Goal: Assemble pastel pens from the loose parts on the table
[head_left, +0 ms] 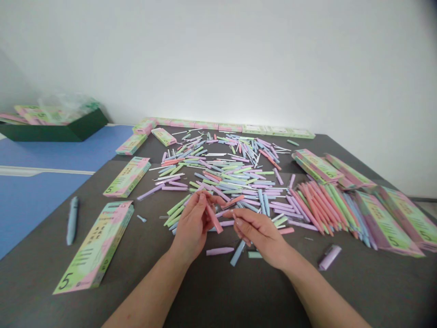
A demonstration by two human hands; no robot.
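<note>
Item: one pink pen tube point(214, 220), in our left hand point(191, 225), thumb and fingers closed about its upper part, near loose pen parts point(235, 175) on the table point(211, 296). Our right hand point(261, 232): fingers bent, close by; whether pinching anything, we cannot tell. Handling, we judge: light, stiff, smooth, apt to roll; best gripped round the middle.

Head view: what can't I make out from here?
All in the head view:
Pink barrel: its far end is hidden by the left hand.
Right hand: whatever may be in its grip is too small and blurred to tell.
Loose pen parts: the lower ones are covered by those on top.
Near left carton: small print too blurred to read.
Green tray: cut off by the left edge.
</note>
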